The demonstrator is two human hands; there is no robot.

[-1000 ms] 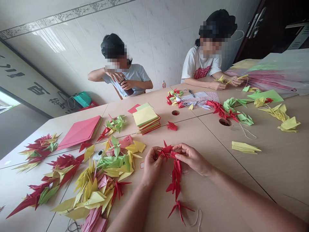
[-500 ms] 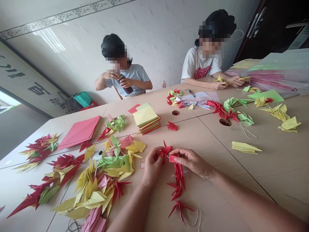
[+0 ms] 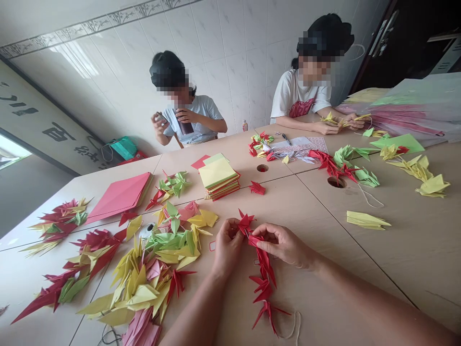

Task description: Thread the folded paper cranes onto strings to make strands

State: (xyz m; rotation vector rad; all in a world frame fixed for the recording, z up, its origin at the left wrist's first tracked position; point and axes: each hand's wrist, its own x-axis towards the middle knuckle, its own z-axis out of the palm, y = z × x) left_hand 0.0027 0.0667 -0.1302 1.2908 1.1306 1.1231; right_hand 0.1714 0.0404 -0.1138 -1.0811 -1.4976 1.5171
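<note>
Several red folded paper cranes hang together as a chain [image 3: 264, 266] that runs down toward the table's near side, with a pale string [image 3: 297, 324] at its lower end. My left hand [image 3: 229, 242] pinches the top red crane [image 3: 245, 222] at its left side. Just to the right, my right hand [image 3: 284, 244] has thumb and fingers closed on the second red crane [image 3: 256, 240]. The two cranes lie close together between my hands. Left of my hands is a big pile of yellow, green, pink and red cranes [image 3: 144, 283].
Square paper stacks [image 3: 218, 175] and large red sheets [image 3: 120, 197] lie beyond. A yellow folded piece [image 3: 367, 219] is at right. Across the table [image 3: 378, 259], one person holds a dark bottle [image 3: 184, 122]; another handles yellow cranes [image 3: 333, 119].
The top crane has tilted and dropped slightly, and the chain below has shifted up a little. The person at the left has moved one hand away from the bottle, holding its cap.
</note>
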